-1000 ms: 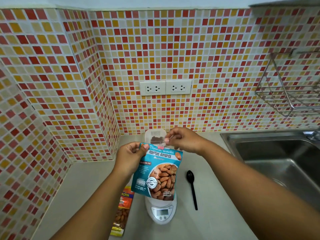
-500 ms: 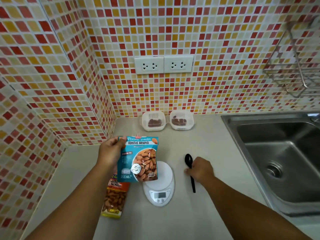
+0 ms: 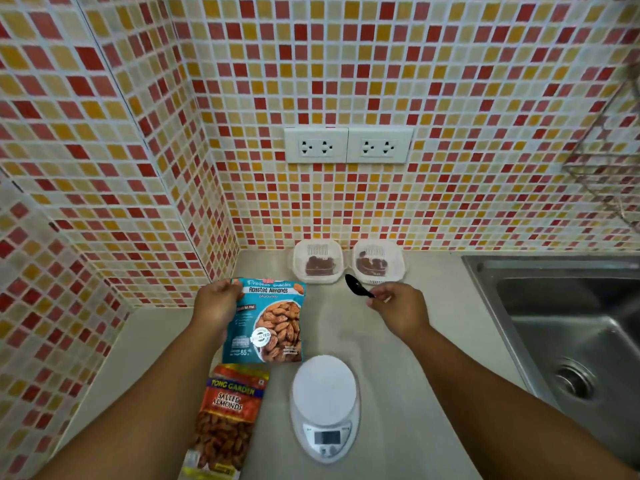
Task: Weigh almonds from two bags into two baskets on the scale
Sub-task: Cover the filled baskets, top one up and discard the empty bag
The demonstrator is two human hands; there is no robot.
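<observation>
From my feed I see only two bare forearms, each ending in one of the hands. No sleeve reaches into view on either side; both arms are uncovered from the lower edge of the picture up to the wrists. The left hand (image 3: 216,308) shows its back and knuckles to the camera, with no ring, watch or band that I can make out. The right hand (image 3: 398,308) is likewise bare, and its wrist carries no strap or bracelet. No gloves on either.
</observation>
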